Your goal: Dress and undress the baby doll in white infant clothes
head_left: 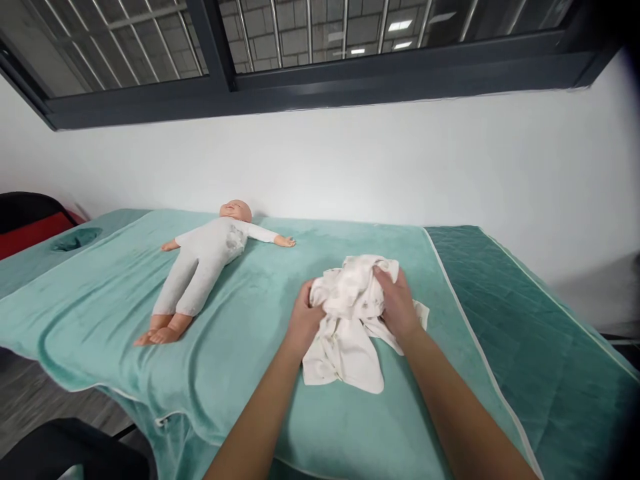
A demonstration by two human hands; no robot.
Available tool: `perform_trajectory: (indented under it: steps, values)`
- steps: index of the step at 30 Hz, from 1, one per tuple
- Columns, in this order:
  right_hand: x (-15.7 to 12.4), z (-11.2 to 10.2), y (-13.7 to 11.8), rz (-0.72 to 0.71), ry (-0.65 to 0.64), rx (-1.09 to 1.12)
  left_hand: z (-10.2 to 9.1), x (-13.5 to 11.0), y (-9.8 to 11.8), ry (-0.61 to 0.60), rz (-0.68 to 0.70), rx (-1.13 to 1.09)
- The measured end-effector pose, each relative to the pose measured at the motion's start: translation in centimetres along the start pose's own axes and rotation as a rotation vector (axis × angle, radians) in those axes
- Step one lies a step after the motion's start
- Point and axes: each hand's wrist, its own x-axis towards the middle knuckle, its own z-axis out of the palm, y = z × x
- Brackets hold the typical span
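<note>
Both of my hands grip a bunched white cloth garment [350,347] with small faint prints, over the teal blanket at the middle right. My left hand [306,317] is closed on its left side, the thumb over the fabric. On the other side my right hand [397,303] pinches the upper right folds. The lower part of the garment hangs down or rests on the blanket; its exact kind is hard to make out in the folds. To the left a baby doll [205,257] in a pale suit lies on its back, arms spread, feet toward me.
A teal blanket [260,393] covers the bed, with a darker green quilted cover [505,313] at the right. Behind stands a white wall [350,167] below a barred window [310,33]. A black chair [75,447] is at the lower left, a red and black object [30,227] at far left.
</note>
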Motion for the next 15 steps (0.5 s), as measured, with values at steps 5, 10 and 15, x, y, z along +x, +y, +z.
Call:
perform_trajectory:
  steps: [5, 10, 15]
  values:
    - [-2.1, 1.6, -0.7, -0.057, -0.475, -0.273, 1.1, -0.5, -0.5, -0.065, 0.082, 0.170]
    - [-3.4, 3.1, -1.0, -0.144, -0.393, -0.427, 1.2, -0.2, -1.2, -0.036, 0.198, 0.247]
    - [-3.9, 2.3, -0.3, -0.146, -0.161, -0.308, 0.8, -0.1, -1.4, -0.078, 0.118, 0.241]
